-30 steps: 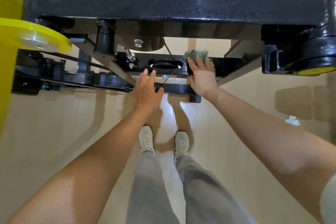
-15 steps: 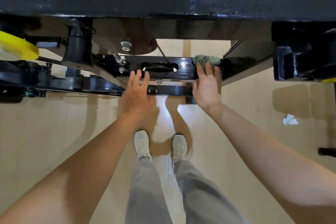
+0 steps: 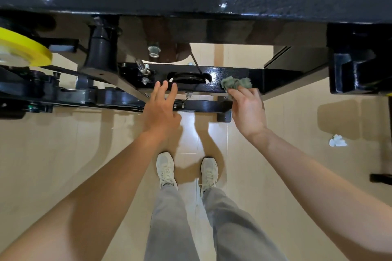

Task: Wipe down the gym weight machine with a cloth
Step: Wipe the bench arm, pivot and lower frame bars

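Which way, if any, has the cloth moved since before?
Yes. The cloth slid from the far edge of the bar toward its near edge, judged against the oval slot.

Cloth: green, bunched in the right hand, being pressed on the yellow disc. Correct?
Not quite. The head view shows the cloth green and bunched in the right hand, but it is against the black crossbar, next to the oval slot, not on the yellow disc, which sits far off to the left.
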